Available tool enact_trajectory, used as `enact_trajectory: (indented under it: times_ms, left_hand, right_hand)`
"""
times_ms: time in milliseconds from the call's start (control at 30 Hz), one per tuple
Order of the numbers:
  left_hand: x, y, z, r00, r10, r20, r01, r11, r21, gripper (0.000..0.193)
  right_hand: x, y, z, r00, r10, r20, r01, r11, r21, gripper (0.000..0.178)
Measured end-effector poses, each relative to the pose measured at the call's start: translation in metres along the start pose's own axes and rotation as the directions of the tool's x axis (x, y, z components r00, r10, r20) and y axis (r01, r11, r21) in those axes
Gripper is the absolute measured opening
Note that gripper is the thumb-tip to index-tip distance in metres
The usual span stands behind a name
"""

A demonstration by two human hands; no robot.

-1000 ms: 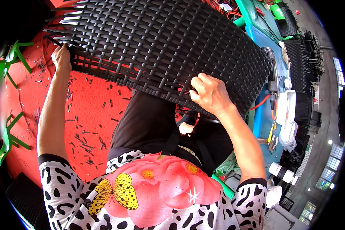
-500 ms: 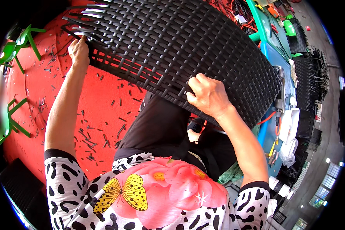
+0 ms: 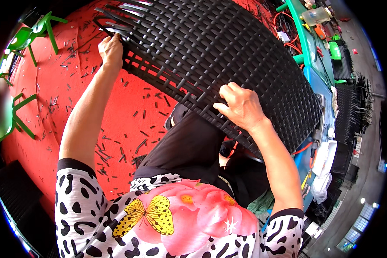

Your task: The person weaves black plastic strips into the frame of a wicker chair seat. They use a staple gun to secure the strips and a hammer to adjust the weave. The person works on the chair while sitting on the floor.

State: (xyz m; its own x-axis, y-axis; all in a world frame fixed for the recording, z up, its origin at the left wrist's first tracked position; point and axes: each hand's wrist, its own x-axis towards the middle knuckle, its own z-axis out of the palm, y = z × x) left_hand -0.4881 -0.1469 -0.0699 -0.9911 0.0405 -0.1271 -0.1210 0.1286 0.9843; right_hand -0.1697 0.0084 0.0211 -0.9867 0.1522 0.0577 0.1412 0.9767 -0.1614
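Observation:
A large panel of black woven plastic strips (image 3: 228, 56) slants across my lap, held between my hands. Loose strip ends (image 3: 112, 19) stick out at its upper left corner. My left hand (image 3: 112, 50) is closed at that corner, fingers round the panel's edge; the fingertips are partly hidden. My right hand (image 3: 241, 105) is curled with thumb and fingers pinched against the weave near the close edge. Exactly which strip it grips cannot be seen. Between the hands, the rows along the close edge are looser, and red floor shows through the gaps.
Black strip offcuts litter the red floor (image 3: 112, 107). Green plastic stools (image 3: 30, 36) stand at left, with a blurred patch beside one. At right, a green-and-blue table (image 3: 307, 47) carries tools, cables and a bottle (image 3: 316, 16). Dark woven pieces (image 3: 348, 107) lie beyond it.
The whole view has shifted, so panel and hands sit slightly farther right in the picture. Both hands keep about the same places on the panel; my right thumb looks a little more extended.

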Motion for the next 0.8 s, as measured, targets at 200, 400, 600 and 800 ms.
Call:
enact_trajectory:
  times_ms: [200, 400, 600, 800]
  left_hand:
    - [-0.002, 0.004, 0.000, 0.996, -0.040, 0.083, 0.041, 0.999, -0.004, 0.027]
    - [0.003, -0.001, -0.002, 0.989, 0.020, 0.144, -0.012, 0.999, -0.053, 0.017]
    - [0.003, 0.005, -0.001, 0.984, -0.057, 0.171, 0.057, 0.998, 0.006, 0.015]
    - [0.008, -0.001, -0.001, 0.975, -0.136, 0.178, 0.158, 0.980, -0.119, 0.014]
  right_hand:
    - [0.032, -0.019, 0.013, 0.994, -0.062, -0.091, 0.056, 0.996, -0.063, 0.026]
    - [0.037, -0.023, 0.021, 0.988, -0.043, -0.151, 0.023, 0.992, -0.126, 0.021]
    - [0.037, -0.043, 0.030, 0.949, -0.171, -0.266, 0.130, 0.977, -0.167, 0.014]
    - [0.034, -0.070, 0.039, 0.995, -0.014, -0.101, 0.015, 1.000, 0.003, 0.027]
